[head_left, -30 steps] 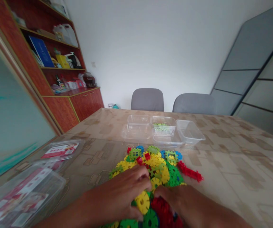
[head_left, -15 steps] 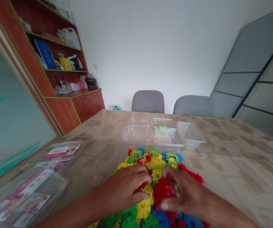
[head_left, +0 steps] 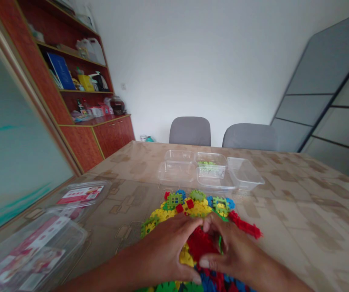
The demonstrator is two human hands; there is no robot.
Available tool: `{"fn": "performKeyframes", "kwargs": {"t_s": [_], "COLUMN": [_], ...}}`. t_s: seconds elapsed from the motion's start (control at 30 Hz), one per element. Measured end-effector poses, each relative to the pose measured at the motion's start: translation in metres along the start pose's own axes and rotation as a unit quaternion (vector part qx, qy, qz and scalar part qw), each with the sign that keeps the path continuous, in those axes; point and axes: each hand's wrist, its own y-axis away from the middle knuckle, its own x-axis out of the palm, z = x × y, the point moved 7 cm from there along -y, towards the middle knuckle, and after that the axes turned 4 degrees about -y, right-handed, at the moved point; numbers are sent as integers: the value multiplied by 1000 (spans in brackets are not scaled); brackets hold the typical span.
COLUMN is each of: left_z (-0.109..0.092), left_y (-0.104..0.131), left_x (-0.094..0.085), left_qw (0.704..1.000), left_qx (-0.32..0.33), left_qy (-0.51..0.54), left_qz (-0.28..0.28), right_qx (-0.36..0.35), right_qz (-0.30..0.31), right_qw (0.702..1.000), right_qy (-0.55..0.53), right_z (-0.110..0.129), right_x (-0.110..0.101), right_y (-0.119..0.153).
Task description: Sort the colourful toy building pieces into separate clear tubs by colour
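A heap of plastic building blocks lies on the table, with notched yellow discs [head_left: 185, 256], green discs [head_left: 166, 287] and blue pieces [head_left: 207, 282]. My right hand [head_left: 233, 249] curls around a cluster of red building blocks [head_left: 201, 243] over the heap, its thumb on the near side. A sliver of green shows by its palm. My left hand [head_left: 170, 245] arches at the other side of the red blocks, thumb and fingers apart. The fingertips of both hands nearly meet above the red blocks. Left finger contact is partly hidden.
Clear plastic boxes [head_left: 176, 172] stand beyond the heap; one box [head_left: 212, 172] contains light green pieces. Clear lids with labels [head_left: 34, 247] lie at the left. A red bar of joined blocks [head_left: 245, 225] lies right of the heap. Grey chairs [head_left: 190, 130] stand behind the table.
My left hand has moved right, towards my right hand, and its thumb has spread from the fingers. My right hand stays around the red blocks.
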Motion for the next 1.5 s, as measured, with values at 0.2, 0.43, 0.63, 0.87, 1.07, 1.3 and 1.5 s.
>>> {"fn": "performKeyframes", "kwargs": {"t_s": [0.2, 0.43, 0.63, 0.87, 1.07, 1.3, 1.5], "left_z": [-4, -4, 8, 12, 7, 12, 12], "left_y": [-2, -3, -3, -2, 3, 9, 10], "left_x": [2, 10, -4, -31, -33, -48, -29], "left_qw": [1000, 999, 996, 995, 995, 996, 994], "left_qx": [-11, -7, -11, 2, 55, 2, -11], "left_qy": [1, -26, -49, -50, -77, -90, -98], "left_qz": [-25, -48, -75, -87, 10, -11, 37], "right_qx": [0, -10, 2, 26, 7, 7, 42], "right_qz": [48, 16, 45, 51, 0, 27, 85], "right_qw": [995, 997, 997, 998, 998, 992, 973], "right_qy": [-88, -78, -70, -7, 57, 127, 211], "right_z": [9, 4, -1, -2, -9, -16, -11], "right_x": [5, 4, 0, -12, -24, -23, -11], "right_y": [-2, -5, -2, -1, -9, 5, 16]}}
